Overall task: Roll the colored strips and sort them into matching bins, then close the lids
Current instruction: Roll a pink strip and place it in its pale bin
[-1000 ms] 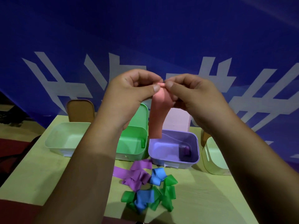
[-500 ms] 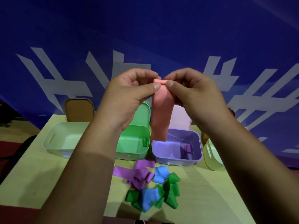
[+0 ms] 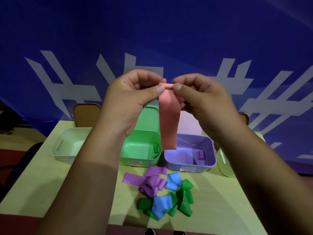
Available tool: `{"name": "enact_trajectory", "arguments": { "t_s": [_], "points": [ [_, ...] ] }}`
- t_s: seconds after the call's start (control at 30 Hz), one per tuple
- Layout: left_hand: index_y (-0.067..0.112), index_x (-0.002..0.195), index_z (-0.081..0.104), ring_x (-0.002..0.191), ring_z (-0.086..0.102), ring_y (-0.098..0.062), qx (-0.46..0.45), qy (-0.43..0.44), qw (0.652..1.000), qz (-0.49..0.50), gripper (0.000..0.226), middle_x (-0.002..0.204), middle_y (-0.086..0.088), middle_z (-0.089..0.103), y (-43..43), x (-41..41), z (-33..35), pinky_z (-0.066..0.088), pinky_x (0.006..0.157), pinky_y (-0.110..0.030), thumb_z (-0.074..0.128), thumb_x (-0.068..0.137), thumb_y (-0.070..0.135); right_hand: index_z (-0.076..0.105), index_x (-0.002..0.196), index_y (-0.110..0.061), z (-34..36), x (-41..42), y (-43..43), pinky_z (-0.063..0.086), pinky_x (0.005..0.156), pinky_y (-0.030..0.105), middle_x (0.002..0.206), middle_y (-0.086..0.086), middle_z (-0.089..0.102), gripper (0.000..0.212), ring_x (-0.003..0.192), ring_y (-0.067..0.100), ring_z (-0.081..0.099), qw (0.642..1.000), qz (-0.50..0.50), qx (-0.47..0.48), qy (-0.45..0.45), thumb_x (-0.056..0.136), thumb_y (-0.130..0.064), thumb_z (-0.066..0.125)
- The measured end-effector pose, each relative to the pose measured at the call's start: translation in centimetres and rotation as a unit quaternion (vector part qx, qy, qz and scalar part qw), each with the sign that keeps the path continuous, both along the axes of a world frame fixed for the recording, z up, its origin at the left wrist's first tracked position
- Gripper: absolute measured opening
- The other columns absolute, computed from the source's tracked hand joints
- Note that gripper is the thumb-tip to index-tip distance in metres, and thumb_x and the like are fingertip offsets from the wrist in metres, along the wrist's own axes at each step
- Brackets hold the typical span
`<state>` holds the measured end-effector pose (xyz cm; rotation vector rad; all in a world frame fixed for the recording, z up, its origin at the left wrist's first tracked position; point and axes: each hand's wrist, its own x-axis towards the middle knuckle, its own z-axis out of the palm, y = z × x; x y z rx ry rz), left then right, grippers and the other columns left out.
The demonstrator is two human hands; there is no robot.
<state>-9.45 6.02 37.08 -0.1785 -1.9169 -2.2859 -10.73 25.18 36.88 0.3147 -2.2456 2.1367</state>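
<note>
Closest to the camera, the left hand (image 3: pixel 128 97) and right hand (image 3: pixel 203 99) are raised side by side. Each pinches the top end of a pink strip (image 3: pixel 168 119) between thumb and forefinger, with the other fingers curled in. The top end is turned over into a small roll. The rest hangs straight down toward 6 o'clock, in the air, its lower end seen against the gap between two bins.

On the yellow-green table (image 3: pixel 42 192), at 6 o'clock from those bins, lies a loose pile of green strips (image 3: pixel 185 199), blue strips (image 3: pixel 161 206) and purple strips (image 3: pixel 149 182).

Beyond the pile stand the green bin (image 3: pixel 140 160), holding a green roll (image 3: pixel 155 148), and at its 3 o'clock the purple bin (image 3: pixel 191 167), holding a purple roll (image 3: pixel 200 154). A white bin (image 3: pixel 62 155) sits at 9 o'clock of the green one. A pale yellow bin (image 3: pixel 223 165) sits at 3 o'clock of the purple one.

At 12 o'clock of the bins, a brown lid (image 3: pixel 84 114), a green lid (image 3: pixel 149 117) and a pale pink lid (image 3: pixel 189 122) stand upright. Farthest is a blue banner (image 3: pixel 152 31) with white characters.
</note>
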Motion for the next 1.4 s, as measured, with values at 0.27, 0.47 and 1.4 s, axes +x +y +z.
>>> {"name": "enact_trajectory", "arguments": {
  "t_s": [0.27, 0.47, 1.4],
  "points": [
    [0.01, 0.102, 0.074, 0.101, 0.079, -0.021, 0.024, -0.006, 1.0, -0.013, 0.025, 0.103, -0.009, 0.082, -0.7, 0.9, 0.0, 0.06, 0.084, -0.025, 0.072, 0.091, -0.013, 0.077, 0.107, -0.011, 0.1, 1.1, -1.4, 0.061, 0.087, 0.055, 0.094, 0.017, 0.075, 0.009, 0.08, 0.021, 0.066, 0.999, -0.009, 0.025, 0.025, 0.103, -0.015, 0.07],
    [0.004, 0.118, 0.073, 0.094, 0.078, -0.02, 0.033, -0.041, 0.998, -0.014, 0.022, 0.105, -0.014, 0.08, -1.9, 1.5, -0.2, 0.06, 0.081, -0.026, 0.071, 0.098, -0.003, 0.076, 0.104, -0.021, 0.6, 1.8, -2.5, 0.063, 0.084, 0.053, 0.091, 0.008, 0.076, 0.008, 0.086, 0.029, 0.074, 0.994, -0.035, 0.072, 0.068, 0.101, -0.015, 0.072],
    [0.008, 0.112, 0.078, 0.102, 0.08, -0.023, -0.005, -0.014, 0.999, 0.052, 0.021, 0.104, -0.008, 0.082, -4.9, 3.7, -0.9, 0.065, 0.087, -0.032, 0.076, 0.095, -0.002, 0.077, 0.11, -0.021, 0.0, 3.8, -6.4, 0.064, 0.088, 0.055, 0.089, 0.007, 0.078, 0.01, 0.085, 0.021, 0.075, 0.997, -0.042, 0.056, 0.032, 0.103, -0.019, 0.07]
  ]
}}
